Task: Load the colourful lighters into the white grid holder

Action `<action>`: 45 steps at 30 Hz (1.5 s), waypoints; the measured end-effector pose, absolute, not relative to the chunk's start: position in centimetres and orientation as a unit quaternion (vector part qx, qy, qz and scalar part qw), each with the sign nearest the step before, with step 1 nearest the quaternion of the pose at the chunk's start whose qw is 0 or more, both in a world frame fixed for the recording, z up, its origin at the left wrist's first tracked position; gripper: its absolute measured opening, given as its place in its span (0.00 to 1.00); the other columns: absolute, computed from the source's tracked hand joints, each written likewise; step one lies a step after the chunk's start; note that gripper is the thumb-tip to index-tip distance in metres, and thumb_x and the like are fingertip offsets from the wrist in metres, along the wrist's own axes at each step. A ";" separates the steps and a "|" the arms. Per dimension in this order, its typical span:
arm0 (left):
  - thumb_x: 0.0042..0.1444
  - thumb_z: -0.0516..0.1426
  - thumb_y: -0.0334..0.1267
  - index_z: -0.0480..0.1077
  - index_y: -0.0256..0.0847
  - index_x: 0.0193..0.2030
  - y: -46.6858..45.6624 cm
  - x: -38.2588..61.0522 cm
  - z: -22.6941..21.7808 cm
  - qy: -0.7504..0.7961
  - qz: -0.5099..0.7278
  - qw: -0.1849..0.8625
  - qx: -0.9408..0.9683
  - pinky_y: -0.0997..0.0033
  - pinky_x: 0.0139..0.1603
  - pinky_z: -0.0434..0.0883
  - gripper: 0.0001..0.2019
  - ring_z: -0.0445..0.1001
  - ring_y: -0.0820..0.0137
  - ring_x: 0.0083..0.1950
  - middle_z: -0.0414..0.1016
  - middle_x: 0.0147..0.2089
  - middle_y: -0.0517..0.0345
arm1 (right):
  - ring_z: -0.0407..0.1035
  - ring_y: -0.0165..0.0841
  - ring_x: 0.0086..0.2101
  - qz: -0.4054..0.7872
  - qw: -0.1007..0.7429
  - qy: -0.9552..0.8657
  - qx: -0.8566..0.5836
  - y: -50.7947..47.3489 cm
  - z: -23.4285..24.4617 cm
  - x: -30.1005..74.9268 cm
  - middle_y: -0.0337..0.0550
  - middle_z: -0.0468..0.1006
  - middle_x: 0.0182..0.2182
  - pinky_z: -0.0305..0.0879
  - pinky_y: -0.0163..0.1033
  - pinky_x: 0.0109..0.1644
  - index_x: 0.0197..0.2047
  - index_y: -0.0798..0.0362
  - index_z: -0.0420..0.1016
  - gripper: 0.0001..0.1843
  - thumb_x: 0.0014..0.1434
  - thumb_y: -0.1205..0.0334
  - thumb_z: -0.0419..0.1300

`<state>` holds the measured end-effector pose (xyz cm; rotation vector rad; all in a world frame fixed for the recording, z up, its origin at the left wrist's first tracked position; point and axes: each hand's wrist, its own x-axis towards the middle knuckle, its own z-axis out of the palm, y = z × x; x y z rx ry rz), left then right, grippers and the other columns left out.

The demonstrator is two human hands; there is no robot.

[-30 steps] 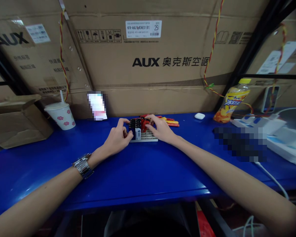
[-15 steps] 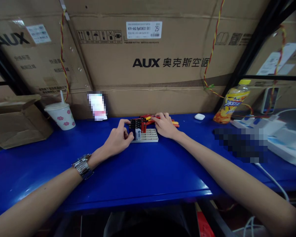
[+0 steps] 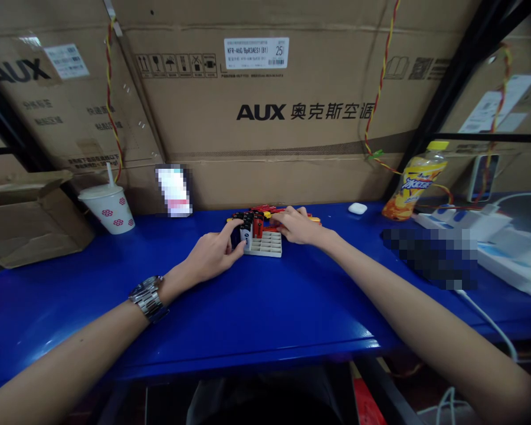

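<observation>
A white gridded tray (image 3: 269, 244) sits on the blue table, its right-hand cells showing bare. Packed upright in its left part are what look like lighters: a white one (image 3: 246, 236) in front, dark ones beside it and red ones (image 3: 258, 226) to the right. My left hand (image 3: 210, 254) is curled round the tray's left end, thumb at the front and index finger over the dark tops. Bent fingers of my right hand (image 3: 298, 225) reach into a loose pile of red and yellow lighters (image 3: 315, 219) behind the tray; their tips are partly hidden.
On the left stand a paper cup with a straw (image 3: 108, 206) and a cardboard box (image 3: 30, 221). To the right are a white earbud case (image 3: 357, 208), a drink bottle (image 3: 413, 183), a blurred dark object (image 3: 429, 257) and a white power strip (image 3: 508, 260). Large cartons (image 3: 265, 147) line the back.
My left index finger has lowered and straightened over the dark lighters. The right hand has shifted slightly left and down. The tray appears slightly turned.
</observation>
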<state>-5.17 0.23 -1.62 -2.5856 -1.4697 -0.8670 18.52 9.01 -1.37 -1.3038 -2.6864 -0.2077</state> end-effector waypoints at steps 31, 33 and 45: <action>0.61 0.52 0.45 0.64 0.37 0.52 1.5 -4.9 -1.6 -0.524 -0.276 0.060 -0.804 0.75 0.23 0.56 0.17 0.63 0.74 0.18 0.64 0.17 0.67 | 0.71 0.41 0.34 -0.077 -0.023 -0.793 -0.604 9.8 0.6 23.2 0.58 0.76 0.38 0.60 0.40 0.32 0.45 0.59 0.75 0.19 0.51 0.58 0.61; 0.61 0.52 0.45 0.64 0.38 0.53 1.7 -4.9 -1.7 -0.534 -0.275 0.068 -0.797 0.75 0.23 0.55 0.17 0.64 0.73 0.18 0.64 0.17 0.67 | 0.70 0.39 0.32 -0.078 0.012 -0.793 -0.604 9.8 0.8 23.2 0.55 0.76 0.34 0.59 0.39 0.31 0.40 0.58 0.76 0.17 0.48 0.57 0.64; 0.62 0.51 0.45 0.65 0.37 0.45 -0.7 -3.3 -1.8 -0.424 -0.420 0.072 -0.799 0.74 0.30 0.68 0.13 0.70 0.74 0.26 0.72 0.27 0.60 | 0.54 0.24 0.22 0.316 0.360 -0.818 -0.317 5.5 1.2 17.8 0.35 0.66 0.20 0.51 0.33 0.25 0.32 0.58 0.77 0.15 0.53 0.52 0.61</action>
